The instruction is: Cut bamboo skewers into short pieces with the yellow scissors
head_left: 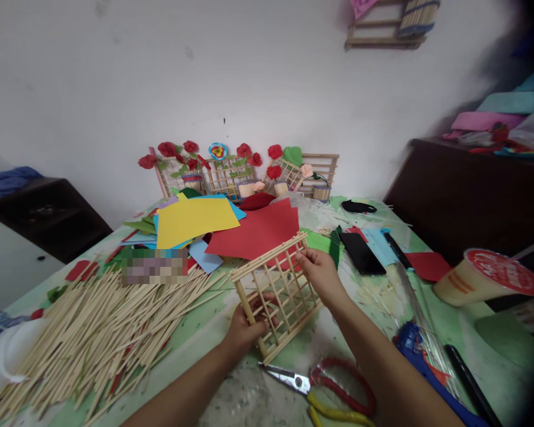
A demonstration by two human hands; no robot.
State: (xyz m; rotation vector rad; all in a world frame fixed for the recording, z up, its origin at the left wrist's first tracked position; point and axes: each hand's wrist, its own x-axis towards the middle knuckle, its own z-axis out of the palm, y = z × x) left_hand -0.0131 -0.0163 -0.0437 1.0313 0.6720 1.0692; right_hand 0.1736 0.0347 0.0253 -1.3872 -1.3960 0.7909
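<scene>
A small lattice frame of thin wooden sticks (281, 295) is held tilted above the table's front middle. My left hand (250, 325) grips its left side, thumb in front and fingers reaching behind the bars. At the upper right edge my right hand (319, 271) pinches the frame between thumb and fingers. Just below the frame lies a pair of scissors (299, 382) with red and yellow handles, blades slightly apart. A big heap of loose wooden sticks (111, 338) spreads over the table to the left of my left hand.
Yellow paper (198, 220) and red paper (260, 231) lie behind the frame. Farther back, stick frames with paper flowers (244, 163) lean on the wall. At right are a black phone (362, 253), a blue glue gun (427, 367), glue sticks (420, 311) and a sealed cup (480, 279).
</scene>
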